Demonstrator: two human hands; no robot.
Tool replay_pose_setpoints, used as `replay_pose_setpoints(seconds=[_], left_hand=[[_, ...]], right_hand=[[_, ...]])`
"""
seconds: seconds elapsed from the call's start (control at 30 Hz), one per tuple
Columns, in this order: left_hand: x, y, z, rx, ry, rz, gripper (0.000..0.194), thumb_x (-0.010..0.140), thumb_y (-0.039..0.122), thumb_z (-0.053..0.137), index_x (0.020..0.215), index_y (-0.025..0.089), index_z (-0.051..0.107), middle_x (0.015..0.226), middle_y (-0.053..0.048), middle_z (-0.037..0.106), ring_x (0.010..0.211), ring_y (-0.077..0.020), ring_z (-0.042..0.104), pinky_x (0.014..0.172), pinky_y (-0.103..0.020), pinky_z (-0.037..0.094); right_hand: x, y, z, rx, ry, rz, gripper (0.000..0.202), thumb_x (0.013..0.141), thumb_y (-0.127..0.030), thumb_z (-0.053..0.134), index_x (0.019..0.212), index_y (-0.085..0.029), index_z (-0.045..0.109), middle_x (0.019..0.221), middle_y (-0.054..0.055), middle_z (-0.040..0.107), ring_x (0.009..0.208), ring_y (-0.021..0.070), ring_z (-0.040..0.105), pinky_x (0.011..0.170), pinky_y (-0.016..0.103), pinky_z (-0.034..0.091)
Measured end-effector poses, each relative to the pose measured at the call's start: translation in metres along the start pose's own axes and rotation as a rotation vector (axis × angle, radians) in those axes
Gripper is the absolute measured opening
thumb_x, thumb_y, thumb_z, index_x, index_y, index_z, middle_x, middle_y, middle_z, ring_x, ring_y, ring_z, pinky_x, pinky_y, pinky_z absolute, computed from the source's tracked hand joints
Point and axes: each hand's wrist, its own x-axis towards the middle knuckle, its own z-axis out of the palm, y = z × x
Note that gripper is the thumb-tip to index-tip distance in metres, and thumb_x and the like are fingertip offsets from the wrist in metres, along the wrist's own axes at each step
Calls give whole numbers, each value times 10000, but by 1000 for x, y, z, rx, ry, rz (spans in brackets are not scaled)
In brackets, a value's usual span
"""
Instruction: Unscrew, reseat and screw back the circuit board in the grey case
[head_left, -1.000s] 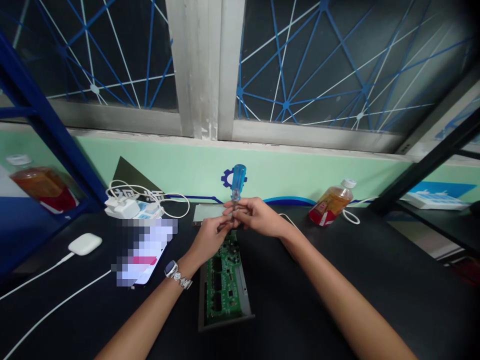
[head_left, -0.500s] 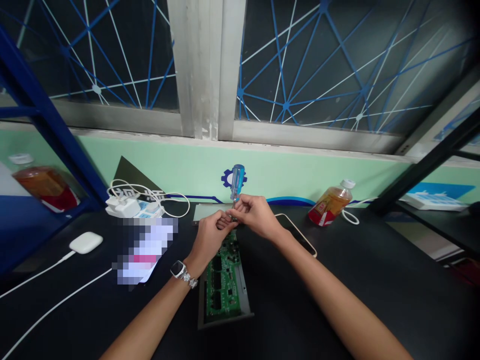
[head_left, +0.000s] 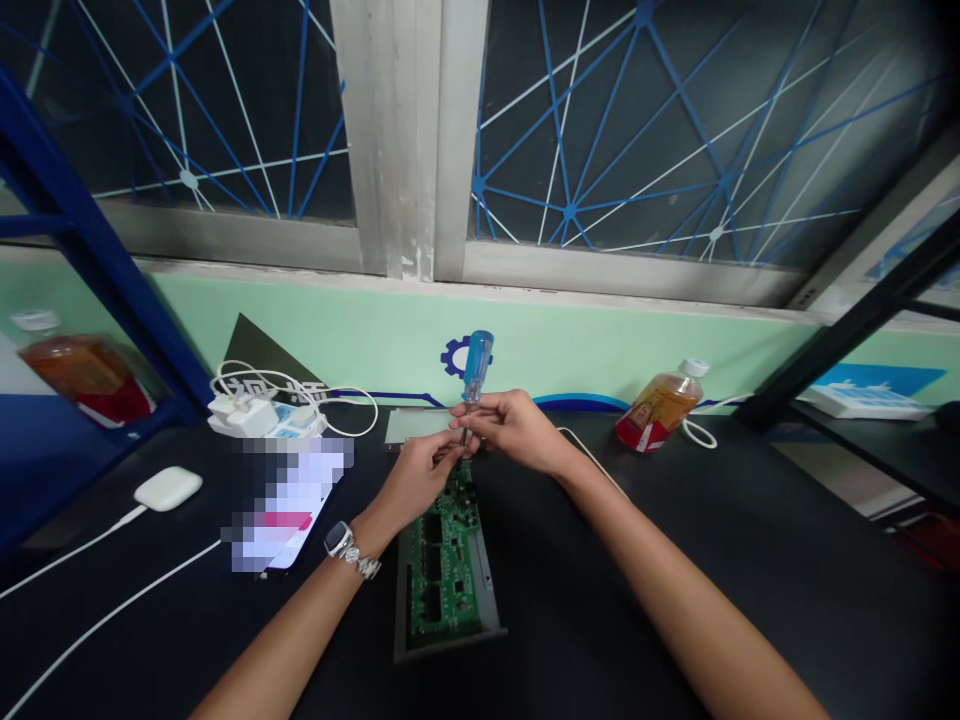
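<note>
My right hand (head_left: 514, 430) is closed in a pinch on a screwdriver (head_left: 477, 362), gripping it low, below its clear blue handle. The screwdriver stands nearly upright, handle on top, its shaft pointing down between my hands. My left hand (head_left: 420, 478) is closed, with thumb and fingers pinched together close to the lower shaft. What those fingertips hold, if anything, is hidden. Below both hands lies a green circuit board (head_left: 450, 570) in an open grey metal casing (head_left: 491, 590). My hands cover the far end of the board.
A light flat plate (head_left: 409, 425) lies behind my left hand. Left are a lit phone (head_left: 300, 520), a white charging case (head_left: 169, 488) and a power strip with cables (head_left: 300, 415). To the right stand a drink bottle (head_left: 660, 405) and another phone's edge (head_left: 596, 460), partly behind my arm.
My right fingers have moved slightly left, and the screwdriver's handle has tipped a little to the right. My left hand has shifted slightly left and down. The casing stays in place.
</note>
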Motion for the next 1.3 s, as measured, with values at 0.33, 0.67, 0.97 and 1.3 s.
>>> replay_pose_setpoints(seconds=[0.33, 0.67, 0.97, 1.3], left_hand=[[2, -2, 10, 48, 213, -52, 181, 790, 324, 744, 867, 181, 664, 774, -27, 724, 705, -187, 674, 664, -267, 520], [2, -3, 6, -64, 100, -67, 113, 861, 239, 647, 881, 151, 715, 827, -43, 758, 766, -200, 701, 697, -267, 528], [3, -2, 0, -13, -42, 14, 219, 948, 257, 515, 1001, 157, 703, 957, -59, 748, 857, -201, 693, 796, -301, 534], [1, -9, 13, 18, 229, -42, 167, 812, 310, 724, 802, 162, 648, 750, -26, 725, 691, -180, 691, 641, -256, 537]], right_hand=[[4, 10, 13, -253, 301, -72, 203, 796, -344, 706, 716, -178, 621, 607, 16, 661, 519, 158, 632, 509, 247, 480], [2, 5, 7, -249, 179, -56, 353, 769, -431, 742, 985, -163, 663, 785, 33, 703, 583, 138, 619, 543, 237, 471], [-1, 2, -4, -51, -24, -24, 214, 872, -327, 623, 956, -140, 684, 709, 29, 699, 612, 152, 666, 684, 289, 548], [3, 10, 12, -326, 286, -95, 171, 807, -300, 691, 713, -173, 626, 630, -8, 631, 530, 107, 551, 506, 207, 417]])
